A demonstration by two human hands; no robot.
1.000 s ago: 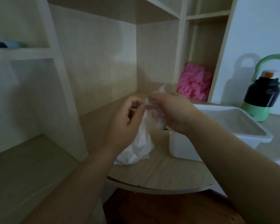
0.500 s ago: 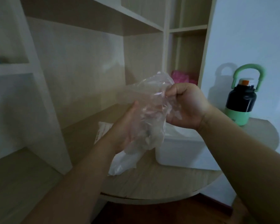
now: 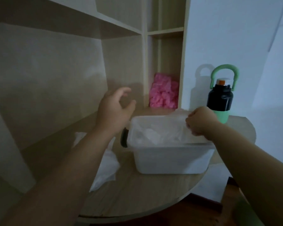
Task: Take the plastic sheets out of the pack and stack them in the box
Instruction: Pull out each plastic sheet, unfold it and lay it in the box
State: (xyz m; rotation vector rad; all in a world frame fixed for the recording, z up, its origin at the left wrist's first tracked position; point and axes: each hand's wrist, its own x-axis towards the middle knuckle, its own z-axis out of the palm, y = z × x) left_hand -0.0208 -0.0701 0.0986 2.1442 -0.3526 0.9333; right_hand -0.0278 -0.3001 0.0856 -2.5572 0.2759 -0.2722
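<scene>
Reading left to right. The shelf unit (image 3: 39, 79) walls off the left and rear. The pack (image 3: 107, 167) lies slack on the table (image 3: 137, 201) under my left forearm, near the box's left end; I cannot tell whether it holds more sheets. My left hand (image 3: 114, 110) hovers above the table, left of the box, its fingers (image 3: 124, 90) loosely spread and curved, holding nothing. A small dark object (image 3: 124, 138), which I cannot identify, sits at the box's left end. The box (image 3: 170, 160) stands open-topped at centre, with pale crumpled plastic showing inside. The plastic sheet (image 3: 173, 126) is draped across its mouth, one edge gathered in my right hand (image 3: 200, 122), whose fingers are curled tight and pinch it over the far-right rim. Step in hand, as I judge it: laying this sheet in. To do it well I should lower the pinched edge inside the rim before letting go, and bring the free left hand over to press the film flat, since it looks light and likely to spring up. A pink bundle (image 3: 163, 93) fills the cubby behind. The bottle (image 3: 220, 98) stands just behind my right hand, so a backward lift risks knocking it. The table's curved edge runs close to the box's near-right corner; the freer room lies above the box and to its left.
</scene>
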